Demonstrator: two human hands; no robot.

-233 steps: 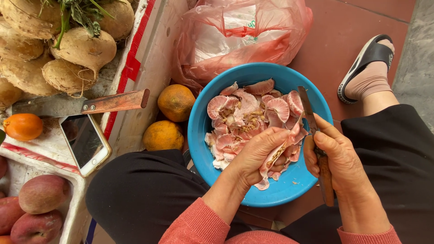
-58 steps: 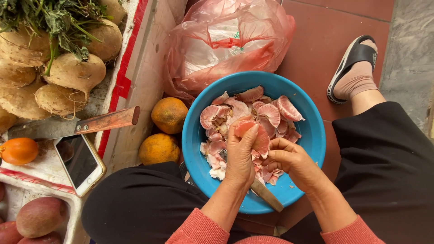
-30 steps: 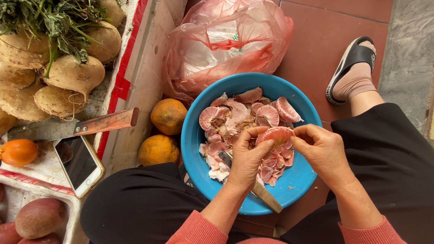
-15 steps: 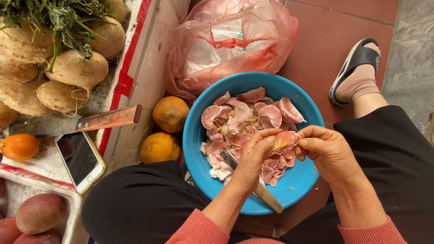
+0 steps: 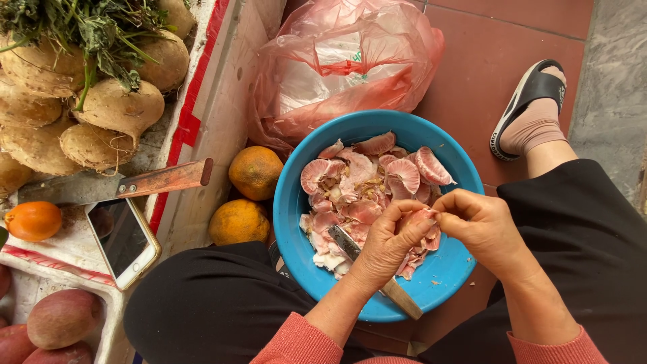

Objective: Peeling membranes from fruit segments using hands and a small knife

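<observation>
A blue bowl (image 5: 445, 283) rests on my lap, filled with several pink pomelo segments and peels (image 5: 367, 182). My left hand (image 5: 387, 243) holds one pink segment (image 5: 421, 217) over the bowl. Fingers of my right hand (image 5: 482, 229) pinch the same segment from the right, at its skin. A knife (image 5: 394, 290) lies in the bowl under my left wrist, handle toward the bowl's near rim.
Two oranges (image 5: 255, 172) sit left of the bowl. A pink plastic bag (image 5: 347, 64) lies behind it. A white foam box (image 5: 222, 101) at left carries a cleaver (image 5: 145, 183), a phone (image 5: 121, 236), brown tubers (image 5: 111, 111) and a small orange fruit (image 5: 32, 220). My sandalled foot (image 5: 536, 114) rests on red tiles.
My right hand put the knife down in the bowl and came over to the segment my left hand lifted. Both hands now work on that segment, a bit lower.
</observation>
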